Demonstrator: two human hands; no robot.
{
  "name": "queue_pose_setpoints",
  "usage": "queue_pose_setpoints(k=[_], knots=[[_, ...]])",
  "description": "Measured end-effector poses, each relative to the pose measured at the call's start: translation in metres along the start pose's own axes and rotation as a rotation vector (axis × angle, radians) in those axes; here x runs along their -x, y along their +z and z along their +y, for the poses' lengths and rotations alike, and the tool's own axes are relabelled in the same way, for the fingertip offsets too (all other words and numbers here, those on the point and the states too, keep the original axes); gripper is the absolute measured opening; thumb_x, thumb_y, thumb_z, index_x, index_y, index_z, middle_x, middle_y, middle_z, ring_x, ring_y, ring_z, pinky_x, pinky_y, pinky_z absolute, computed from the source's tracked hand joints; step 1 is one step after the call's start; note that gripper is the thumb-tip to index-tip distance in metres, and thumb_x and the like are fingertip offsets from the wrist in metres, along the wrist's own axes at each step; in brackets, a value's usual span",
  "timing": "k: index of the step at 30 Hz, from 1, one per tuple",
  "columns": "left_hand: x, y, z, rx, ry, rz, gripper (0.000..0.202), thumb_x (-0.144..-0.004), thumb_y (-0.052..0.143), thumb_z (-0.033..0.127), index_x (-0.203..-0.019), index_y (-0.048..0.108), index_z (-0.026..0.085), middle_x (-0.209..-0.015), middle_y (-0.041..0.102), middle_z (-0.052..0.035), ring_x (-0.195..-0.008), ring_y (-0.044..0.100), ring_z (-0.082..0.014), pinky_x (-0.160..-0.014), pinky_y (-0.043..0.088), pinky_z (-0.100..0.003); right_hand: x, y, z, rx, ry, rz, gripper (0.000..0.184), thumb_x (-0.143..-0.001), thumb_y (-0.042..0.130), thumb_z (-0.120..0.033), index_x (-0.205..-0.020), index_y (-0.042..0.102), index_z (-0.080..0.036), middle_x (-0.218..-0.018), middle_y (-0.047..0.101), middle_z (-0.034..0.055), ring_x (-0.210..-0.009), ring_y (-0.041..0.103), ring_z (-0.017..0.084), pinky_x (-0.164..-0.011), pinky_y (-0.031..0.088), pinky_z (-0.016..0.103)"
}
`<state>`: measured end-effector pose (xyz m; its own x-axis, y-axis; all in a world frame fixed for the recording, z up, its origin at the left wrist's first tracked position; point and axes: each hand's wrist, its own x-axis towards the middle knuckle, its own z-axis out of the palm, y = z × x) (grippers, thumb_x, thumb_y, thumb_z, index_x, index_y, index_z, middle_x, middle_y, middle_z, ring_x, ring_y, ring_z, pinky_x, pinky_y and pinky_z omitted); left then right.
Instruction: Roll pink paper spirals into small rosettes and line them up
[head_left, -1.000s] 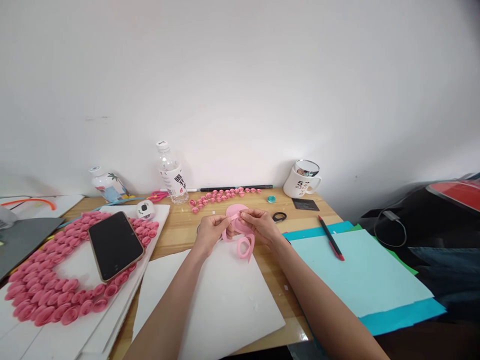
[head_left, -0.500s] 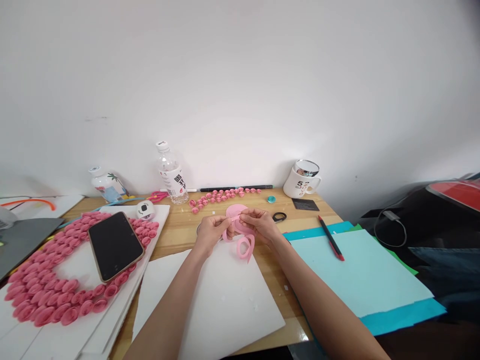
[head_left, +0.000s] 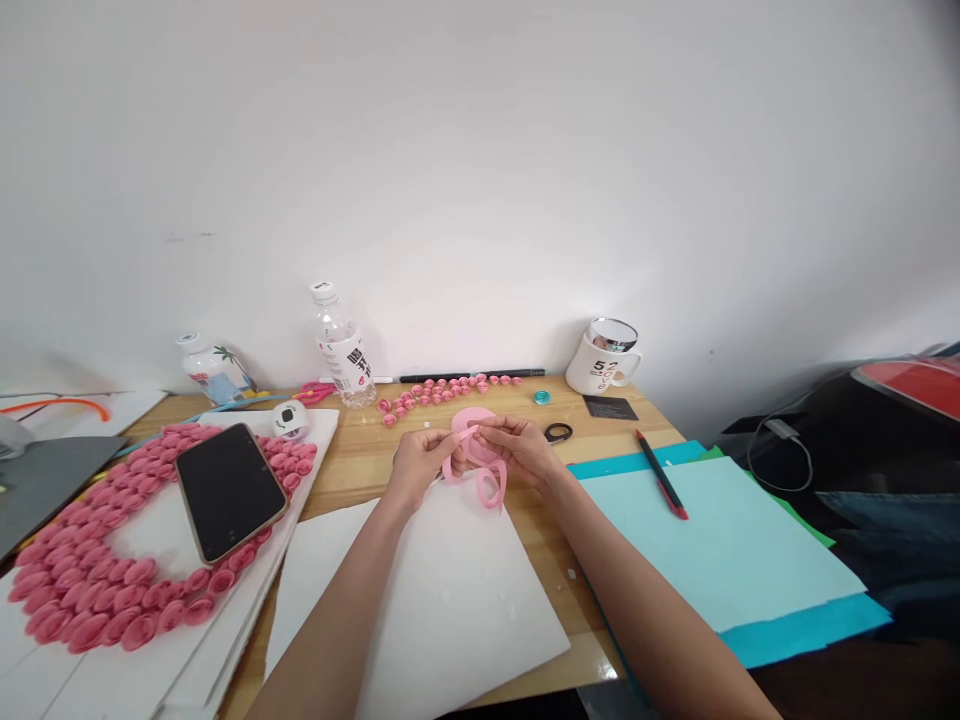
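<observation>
Both my hands meet over the middle of the wooden desk [head_left: 360, 460]. My left hand [head_left: 418, 462] and my right hand [head_left: 516, 447] pinch a pink paper spiral strip [head_left: 489, 487] between their fingertips, its loose coil hanging down toward a white sheet [head_left: 420, 600]. A pink paper disc [head_left: 472, 417] lies just behind my fingers. A row of small pink paper roses [head_left: 439, 392] runs along the desk beyond it.
At left, a phone [head_left: 227, 488] lies on a white board ringed with pink paper roses [head_left: 90, 590]. A water bottle [head_left: 341, 345], a small bottle [head_left: 211, 368] and a white mug [head_left: 606, 358] stand by the wall. A red pen [head_left: 661, 474] rests on light blue paper [head_left: 712, 545].
The hanging pink coil has drawn up slightly and shifted a little between my fingers. My hands stay in the same place.
</observation>
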<state>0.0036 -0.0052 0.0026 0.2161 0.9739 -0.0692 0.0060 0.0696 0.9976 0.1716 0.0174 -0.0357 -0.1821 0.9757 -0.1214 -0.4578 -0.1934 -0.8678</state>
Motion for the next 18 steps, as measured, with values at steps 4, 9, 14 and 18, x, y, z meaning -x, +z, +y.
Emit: queue_pose_setpoints(k=[4, 9, 14, 18], knots=[[0.0003, 0.0, 0.0, -0.004, 0.008, -0.008, 0.027, -0.067, 0.062, 0.036, -0.054, 0.06, 0.013, -0.051, 0.057, -0.0011, -0.046, 0.05, -0.0095, -0.048, 0.04, -0.021, 0.002, 0.0024, -0.0018, 0.01, -0.01, 0.016, 0.023, -0.051, 0.079, -0.023, -0.069, 0.068, -0.017, -0.069, 0.067, 0.0003, -0.063, 0.061, 0.01, -0.068, 0.05, 0.024], [0.0018, 0.002, 0.0023, -0.026, 0.034, -0.037, 0.028, -0.068, 0.061, 0.036, -0.052, 0.059, 0.014, -0.052, 0.058, -0.001, -0.047, 0.05, -0.0095, -0.049, 0.041, -0.021, 0.0035, 0.005, -0.0022, 0.065, -0.051, -0.021, 0.02, -0.052, 0.079, -0.026, -0.063, 0.066, -0.016, -0.059, 0.063, -0.0017, -0.053, 0.055, 0.008, -0.057, 0.046, 0.022], [0.0023, 0.0023, 0.0043, -0.005, 0.018, -0.02, 0.027, -0.068, 0.061, 0.036, -0.053, 0.059, 0.013, -0.052, 0.058, -0.001, -0.046, 0.05, -0.0093, -0.049, 0.04, -0.021, 0.003, 0.005, -0.002, 0.045, -0.034, 0.012, 0.019, -0.053, 0.078, -0.027, -0.063, 0.067, -0.016, -0.061, 0.064, -0.001, -0.054, 0.055, 0.008, -0.057, 0.046, 0.022], [0.0017, 0.0012, 0.0036, 0.009, 0.003, 0.001, 0.026, -0.067, 0.062, 0.034, -0.053, 0.059, 0.013, -0.051, 0.058, -0.0007, -0.046, 0.05, -0.0093, -0.049, 0.04, -0.022, 0.003, 0.0041, -0.0026, 0.026, -0.008, -0.02, 0.022, -0.054, 0.078, -0.027, -0.072, 0.07, -0.017, -0.084, 0.069, 0.0031, -0.067, 0.06, 0.01, -0.067, 0.048, 0.022]])
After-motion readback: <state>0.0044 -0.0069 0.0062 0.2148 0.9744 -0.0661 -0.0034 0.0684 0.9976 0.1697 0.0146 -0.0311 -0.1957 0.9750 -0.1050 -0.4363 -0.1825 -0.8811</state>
